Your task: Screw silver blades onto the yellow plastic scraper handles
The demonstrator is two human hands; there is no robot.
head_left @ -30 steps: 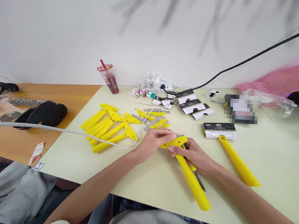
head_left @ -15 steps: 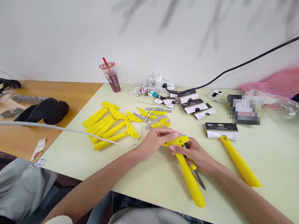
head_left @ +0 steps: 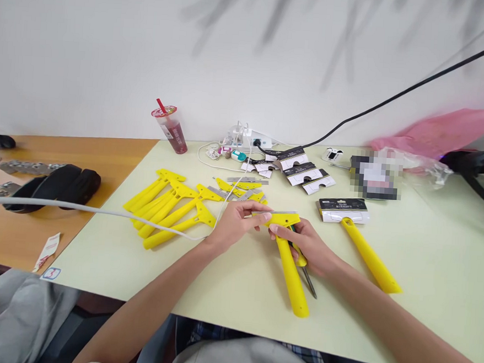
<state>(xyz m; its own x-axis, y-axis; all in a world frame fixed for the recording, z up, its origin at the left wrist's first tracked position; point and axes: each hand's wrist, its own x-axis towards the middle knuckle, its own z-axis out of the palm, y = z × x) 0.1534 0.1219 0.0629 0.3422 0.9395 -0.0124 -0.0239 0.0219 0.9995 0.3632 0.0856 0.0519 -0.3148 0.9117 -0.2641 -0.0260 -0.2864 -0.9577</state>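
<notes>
At far left, a black padded item (head_left: 54, 189) lies on the wooden table (head_left: 14, 237). On the pale table (head_left: 427, 261), yellow handles (head_left: 165, 217) lie side by side, heads mostly pointing away from the person; the grouping appears meant for easy reach. A drink cup (head_left: 174, 135) stands behind them near the wall, apart from the parts. Loose blades (head_left: 248, 180) and yellow plates (head_left: 224, 185) lie mixed in a pile just beyond the left hand (head_left: 233, 225).

That hand pinches the left end of the head of a yellow scraper (head_left: 291, 276), beside its blade (head_left: 281, 212), presumably to steady it. The scraper is between both hands, raised before the person, its handle slanting back toward the body. The right hand (head_left: 314, 250) grips the head near the neck, thumb in front. It also holds a screwdriver (head_left: 302, 259) in the palm, shaft pointing toward the person, probably so the fingertips can serve the scraper.

Card sleeves (head_left: 298, 174) overlap beyond. At right lies a second scraper (head_left: 371, 257), its head inside a card sleeve.
</notes>
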